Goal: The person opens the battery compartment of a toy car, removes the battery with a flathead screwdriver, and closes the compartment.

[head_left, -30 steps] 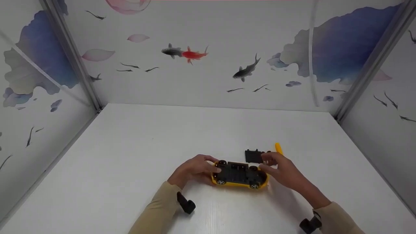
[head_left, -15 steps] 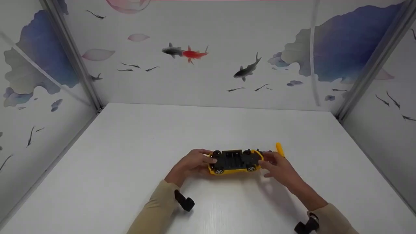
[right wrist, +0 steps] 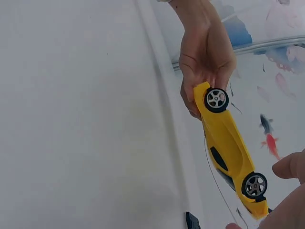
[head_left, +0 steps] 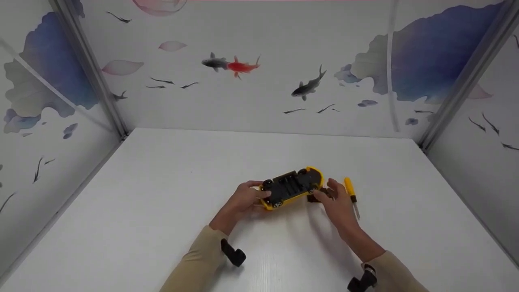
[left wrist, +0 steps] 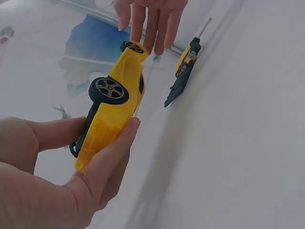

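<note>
A yellow toy car (head_left: 290, 188) is held upside down, its black underside facing up and an open recess in the middle. My left hand (head_left: 243, 198) grips its left end, thumb on the underside and fingers below, as the left wrist view also shows on the car (left wrist: 114, 107). My right hand (head_left: 336, 205) is by the car's right end; its fingers (left wrist: 151, 28) look straight in the left wrist view. Whether it touches the car I cannot tell. Beneath that hand lies a black plate-like part (left wrist: 178, 88), partly hidden in the head view.
A screwdriver (head_left: 349, 187) with a yellow handle lies on the white table (head_left: 182, 162), just right of my right hand. Printed walls stand at the back and both sides. Each wrist wears a black camera.
The car has moved farther from me and turned, its right end swinging away. My right hand has shifted left, uncovering the screwdriver's shaft and covering more of the black part.
</note>
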